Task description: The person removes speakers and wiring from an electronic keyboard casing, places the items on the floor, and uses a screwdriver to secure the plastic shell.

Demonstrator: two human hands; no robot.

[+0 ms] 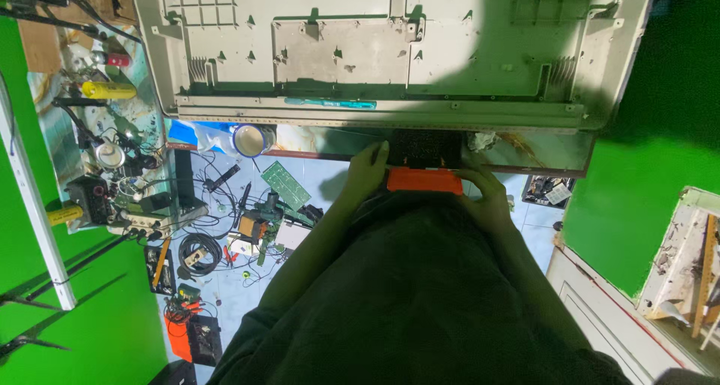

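Observation:
My left hand (366,172) and my right hand (484,190) grip the two ends of an orange and black box-shaped device (424,179), held close to my body at the near edge of the bench. Its black upper part (426,151) sits just under the rim of a large grey metal panel (390,51) that lies flat on the bench, with cut-outs and raised tabs. My dark sleeves and torso fill the lower middle of the view.
Left of the panel the glass bench top (112,130) holds a yellow can, tools and tangled wires. Below on the pale floor lie a green circuit board (285,184), a round tin (250,139), cables and an orange box (180,336). Green walls stand left and right.

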